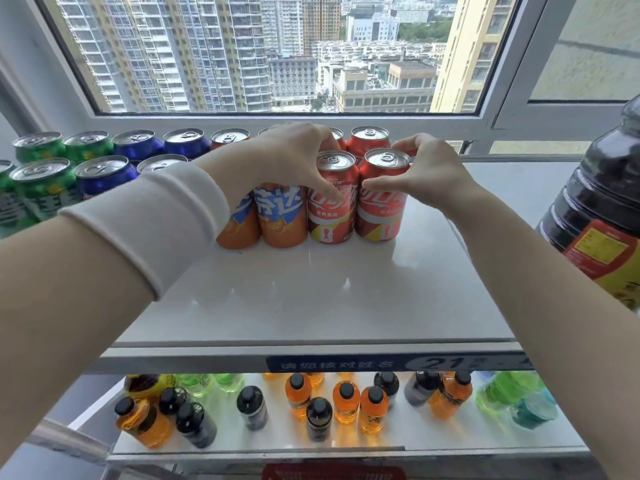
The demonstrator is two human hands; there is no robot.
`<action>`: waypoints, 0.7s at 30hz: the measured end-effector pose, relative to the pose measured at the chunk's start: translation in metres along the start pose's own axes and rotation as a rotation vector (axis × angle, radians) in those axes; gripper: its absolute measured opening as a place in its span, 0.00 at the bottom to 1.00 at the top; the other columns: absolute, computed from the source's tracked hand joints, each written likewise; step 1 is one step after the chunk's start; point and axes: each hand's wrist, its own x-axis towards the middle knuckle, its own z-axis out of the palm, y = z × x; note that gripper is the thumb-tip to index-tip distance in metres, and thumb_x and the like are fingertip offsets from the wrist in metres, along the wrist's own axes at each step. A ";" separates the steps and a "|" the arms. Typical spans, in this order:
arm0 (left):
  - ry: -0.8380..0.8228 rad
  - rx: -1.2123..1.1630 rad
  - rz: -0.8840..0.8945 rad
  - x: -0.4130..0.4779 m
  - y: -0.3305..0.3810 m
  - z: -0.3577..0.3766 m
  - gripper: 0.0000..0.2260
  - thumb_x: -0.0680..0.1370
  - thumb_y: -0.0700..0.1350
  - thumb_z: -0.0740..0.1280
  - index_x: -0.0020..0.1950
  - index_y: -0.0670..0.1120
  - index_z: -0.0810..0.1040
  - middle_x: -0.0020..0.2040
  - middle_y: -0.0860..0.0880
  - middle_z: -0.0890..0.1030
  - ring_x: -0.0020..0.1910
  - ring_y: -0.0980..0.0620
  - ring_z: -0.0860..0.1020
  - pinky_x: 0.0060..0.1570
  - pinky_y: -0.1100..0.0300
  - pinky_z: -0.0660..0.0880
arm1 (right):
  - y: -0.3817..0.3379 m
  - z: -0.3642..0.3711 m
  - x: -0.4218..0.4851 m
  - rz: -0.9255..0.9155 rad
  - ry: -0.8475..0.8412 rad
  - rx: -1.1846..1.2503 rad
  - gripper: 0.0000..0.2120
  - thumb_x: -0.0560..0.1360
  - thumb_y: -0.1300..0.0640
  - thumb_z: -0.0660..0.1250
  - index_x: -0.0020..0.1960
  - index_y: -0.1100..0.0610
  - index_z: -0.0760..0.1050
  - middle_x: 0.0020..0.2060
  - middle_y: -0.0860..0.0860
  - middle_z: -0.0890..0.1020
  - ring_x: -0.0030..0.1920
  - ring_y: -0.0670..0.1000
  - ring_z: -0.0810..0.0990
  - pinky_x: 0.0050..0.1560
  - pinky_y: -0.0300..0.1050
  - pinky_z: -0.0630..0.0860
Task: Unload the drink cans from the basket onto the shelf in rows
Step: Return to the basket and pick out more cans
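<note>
In the head view, your left hand grips the left red can and your right hand grips the right red can. Both cans stand side by side on the white shelf, at the right end of the front row, beside the orange cans.

Upright cans are ranged in two rows on the white shelf, toward 12 o'clock. From 9 o'clock to 3 o'clock the colours run: green cans, blue cans, orange cans, then red. The left red can and right red can are stood touching at the front row's 3 o'clock end, gripped by the left hand and right hand. The red basket is glimpsed at 6 o'clock.
</note>
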 end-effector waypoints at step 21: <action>0.108 0.046 0.032 -0.014 0.006 0.004 0.39 0.69 0.61 0.69 0.74 0.46 0.60 0.72 0.46 0.66 0.71 0.46 0.62 0.70 0.49 0.59 | 0.000 0.003 -0.015 -0.038 -0.014 0.013 0.40 0.65 0.51 0.76 0.71 0.59 0.62 0.67 0.53 0.71 0.65 0.50 0.71 0.59 0.37 0.68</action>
